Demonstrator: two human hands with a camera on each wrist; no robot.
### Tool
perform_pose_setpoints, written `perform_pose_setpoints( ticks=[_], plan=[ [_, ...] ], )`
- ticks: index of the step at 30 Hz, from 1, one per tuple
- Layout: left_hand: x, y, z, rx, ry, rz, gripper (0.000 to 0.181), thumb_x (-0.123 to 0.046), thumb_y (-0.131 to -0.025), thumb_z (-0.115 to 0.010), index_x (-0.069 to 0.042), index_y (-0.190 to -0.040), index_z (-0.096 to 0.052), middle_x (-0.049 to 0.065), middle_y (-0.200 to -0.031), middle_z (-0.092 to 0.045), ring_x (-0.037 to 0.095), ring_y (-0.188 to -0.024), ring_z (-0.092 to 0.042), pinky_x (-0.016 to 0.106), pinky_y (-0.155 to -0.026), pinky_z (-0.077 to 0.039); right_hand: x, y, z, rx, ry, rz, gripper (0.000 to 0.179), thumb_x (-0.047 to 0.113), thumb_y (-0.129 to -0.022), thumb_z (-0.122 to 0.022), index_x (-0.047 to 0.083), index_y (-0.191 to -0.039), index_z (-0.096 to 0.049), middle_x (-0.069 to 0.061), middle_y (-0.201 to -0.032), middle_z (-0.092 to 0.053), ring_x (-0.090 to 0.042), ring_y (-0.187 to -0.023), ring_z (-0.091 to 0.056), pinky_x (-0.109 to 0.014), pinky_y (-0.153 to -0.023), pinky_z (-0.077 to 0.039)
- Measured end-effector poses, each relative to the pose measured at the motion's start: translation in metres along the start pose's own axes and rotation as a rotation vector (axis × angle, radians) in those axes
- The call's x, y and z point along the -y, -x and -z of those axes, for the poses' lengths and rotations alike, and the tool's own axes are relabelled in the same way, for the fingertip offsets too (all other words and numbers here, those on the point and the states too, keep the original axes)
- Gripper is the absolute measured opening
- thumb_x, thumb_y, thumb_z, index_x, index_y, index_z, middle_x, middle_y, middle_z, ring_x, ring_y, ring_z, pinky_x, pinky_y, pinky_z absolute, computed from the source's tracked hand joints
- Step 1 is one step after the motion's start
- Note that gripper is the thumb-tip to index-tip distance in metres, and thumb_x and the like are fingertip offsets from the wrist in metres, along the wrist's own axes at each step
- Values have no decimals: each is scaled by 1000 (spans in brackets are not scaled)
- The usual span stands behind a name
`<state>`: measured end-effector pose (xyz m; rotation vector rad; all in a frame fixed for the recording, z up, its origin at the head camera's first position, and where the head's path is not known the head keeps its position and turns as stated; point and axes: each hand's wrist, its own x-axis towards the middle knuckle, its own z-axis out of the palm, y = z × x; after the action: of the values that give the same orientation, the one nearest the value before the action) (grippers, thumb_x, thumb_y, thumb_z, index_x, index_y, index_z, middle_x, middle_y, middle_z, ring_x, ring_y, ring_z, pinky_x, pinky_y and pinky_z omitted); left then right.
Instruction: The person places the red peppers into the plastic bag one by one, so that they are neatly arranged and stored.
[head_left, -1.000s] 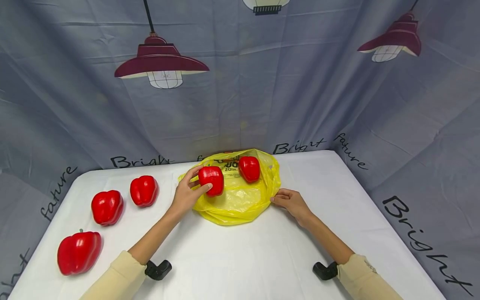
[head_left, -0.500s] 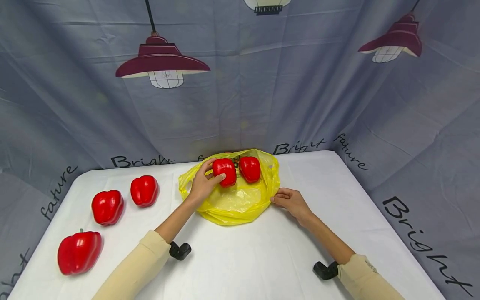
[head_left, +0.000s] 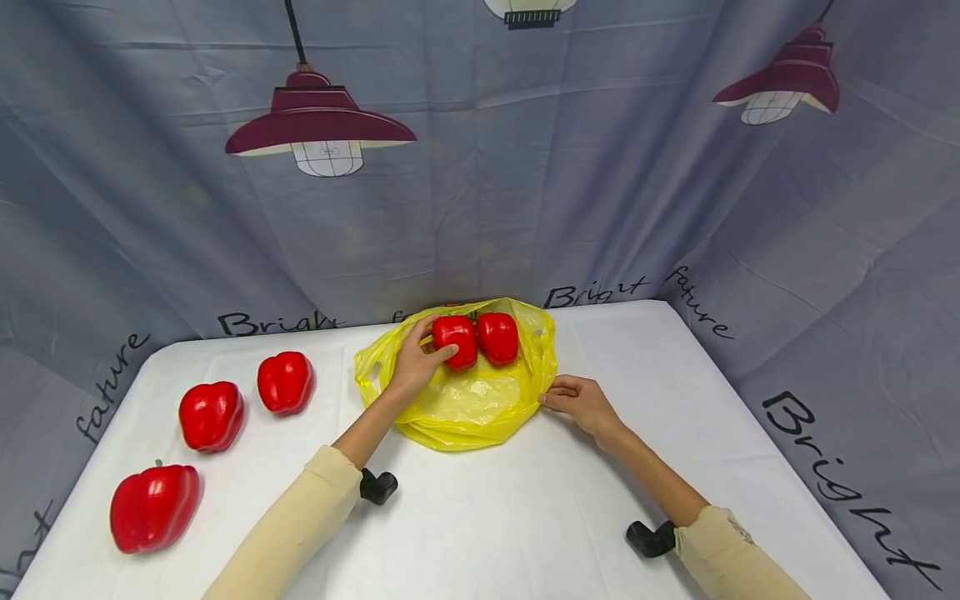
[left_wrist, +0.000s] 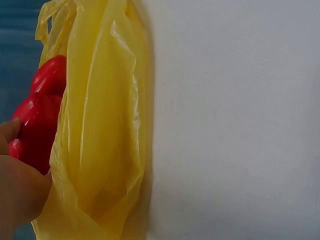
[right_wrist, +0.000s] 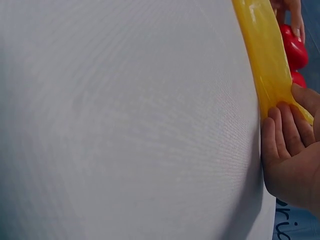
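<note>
My left hand grips a red bell pepper inside the mouth of a yellow plastic bag. A second red bell pepper sits in the bag, right beside the held one. At the bag's right edge, my right hand pinches the rim between thumb and fingers. From the left wrist, the held pepper shows partly behind the bag's yellow side. The right wrist view has the right hand on the bag's edge.
Three more bell peppers stand on the left of the white table: a far one, a middle one and a larger near one with a green stem. A grey printed curtain hangs behind and beside the table.
My left hand has carried its bell pepper rightward and slightly away from me, over to the other pepper in the bag. The right hand has stayed at the rim.
</note>
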<state>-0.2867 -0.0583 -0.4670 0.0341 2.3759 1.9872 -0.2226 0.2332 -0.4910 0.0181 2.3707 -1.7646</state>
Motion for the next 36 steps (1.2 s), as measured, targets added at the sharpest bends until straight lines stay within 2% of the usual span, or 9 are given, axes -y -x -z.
perform_pose_setpoints(
  ticks=[10,19,28,36],
  plan=[
    [3,-5,-4,4,13,25,66,-8,-93,-70,-17,-152,-41,15,-148,-43,35,-124,-51,43,-103,-47,-1,-1,0,-3,4,-17,30,14,-90,-75,-6,-112,-68,-6,-96,-72,-14,-87,-65,-22,-77,-52],
    [9,-10,-8,3,7,9,65,-5,-94,-68,-15,-152,-41,16,-146,-46,35,-124,-51,43,-103,-47,1,-2,1,17,8,-21,30,15,-92,-74,-6,-112,-68,-4,-96,-72,-14,-88,-63,-22,-76,-50],
    [10,-12,-9,28,17,7,67,-4,-94,-68,-15,-154,-39,17,-147,-45,35,-125,-49,43,-104,-46,29,14,-1,41,22,-11,25,8,-93,-70,-10,-110,-66,-9,-96,-72,-19,-89,-64,-26,-79,-52],
    [10,-14,-8,55,-8,42,69,-8,-94,-68,-19,-155,-38,15,-147,-45,35,-126,-49,43,-103,-46,34,18,-2,35,9,-11,25,8,-92,-71,-10,-109,-66,-8,-95,-72,-18,-89,-64,-25,-79,-52]
  ],
)
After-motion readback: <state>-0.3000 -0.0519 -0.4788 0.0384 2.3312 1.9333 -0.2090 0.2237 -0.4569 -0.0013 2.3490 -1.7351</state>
